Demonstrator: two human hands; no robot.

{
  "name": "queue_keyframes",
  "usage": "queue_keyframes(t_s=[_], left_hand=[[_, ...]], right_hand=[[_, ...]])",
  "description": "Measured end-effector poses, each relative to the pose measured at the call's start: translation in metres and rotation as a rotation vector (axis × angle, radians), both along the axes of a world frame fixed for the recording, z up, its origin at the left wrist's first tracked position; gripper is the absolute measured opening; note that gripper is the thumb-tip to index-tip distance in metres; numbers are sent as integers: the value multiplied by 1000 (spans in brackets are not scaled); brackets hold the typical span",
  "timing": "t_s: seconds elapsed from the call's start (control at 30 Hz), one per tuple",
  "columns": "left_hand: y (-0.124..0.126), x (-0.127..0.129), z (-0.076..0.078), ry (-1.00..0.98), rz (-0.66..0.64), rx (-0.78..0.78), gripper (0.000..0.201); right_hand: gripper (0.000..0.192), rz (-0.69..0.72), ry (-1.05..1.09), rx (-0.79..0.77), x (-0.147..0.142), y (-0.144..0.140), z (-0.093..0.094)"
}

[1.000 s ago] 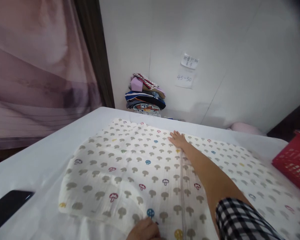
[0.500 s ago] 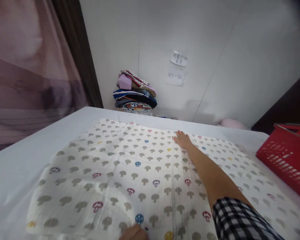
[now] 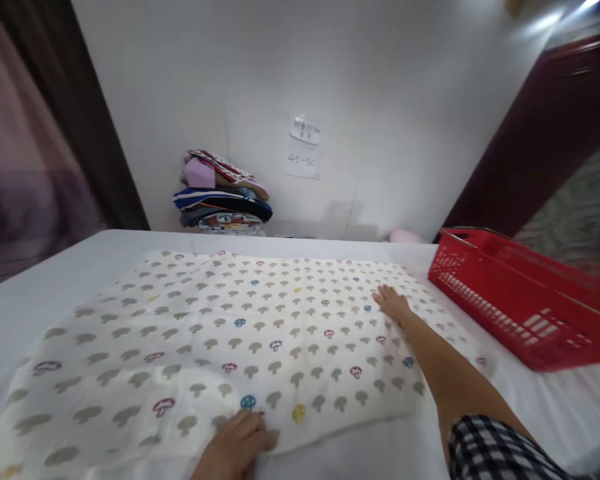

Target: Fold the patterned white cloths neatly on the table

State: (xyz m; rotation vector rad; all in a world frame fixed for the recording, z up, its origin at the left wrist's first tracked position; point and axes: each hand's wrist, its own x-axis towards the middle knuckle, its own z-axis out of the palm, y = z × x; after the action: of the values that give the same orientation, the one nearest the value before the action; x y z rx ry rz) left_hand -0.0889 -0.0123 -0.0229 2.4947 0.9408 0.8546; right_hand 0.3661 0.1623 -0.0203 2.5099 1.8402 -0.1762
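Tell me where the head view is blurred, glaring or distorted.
Head view: motion blur smears the red basket and the picture's edges; glare streaks the top right corner; straight wall lines bow from the wide lens; the blanket and right hand stay fairly sharp under soft, even light.

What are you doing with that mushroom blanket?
A person has a mushroom-print blanket spread flat on a white table. Their right hand lies flat on the cloth toward its far right side, arm stretched out across it. Their left hand rests on the near edge. A red basket sits on the table to the right, and a stack of folded clothes stands by the wall behind.
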Motion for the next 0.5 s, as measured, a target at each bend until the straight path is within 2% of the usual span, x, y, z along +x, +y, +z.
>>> queue_keyframes(t_s=[0.1, 0.2, 0.33, 0.5], left_hand=[[-2, 1, 11, 57, -9, -57, 37], [0, 0, 16, 110, 7, -50, 42], [3, -1, 15, 132, 28, 36, 38], [3, -1, 10, 183, 83, 117, 33]], right_hand=[[55, -185, -12, 17, 52, -63, -3], [52, -273, -41, 27, 85, -131, -4], [47, -363, 0, 59, 104, -199, 4], [51, -453, 38, 156, 112, -248, 17]])
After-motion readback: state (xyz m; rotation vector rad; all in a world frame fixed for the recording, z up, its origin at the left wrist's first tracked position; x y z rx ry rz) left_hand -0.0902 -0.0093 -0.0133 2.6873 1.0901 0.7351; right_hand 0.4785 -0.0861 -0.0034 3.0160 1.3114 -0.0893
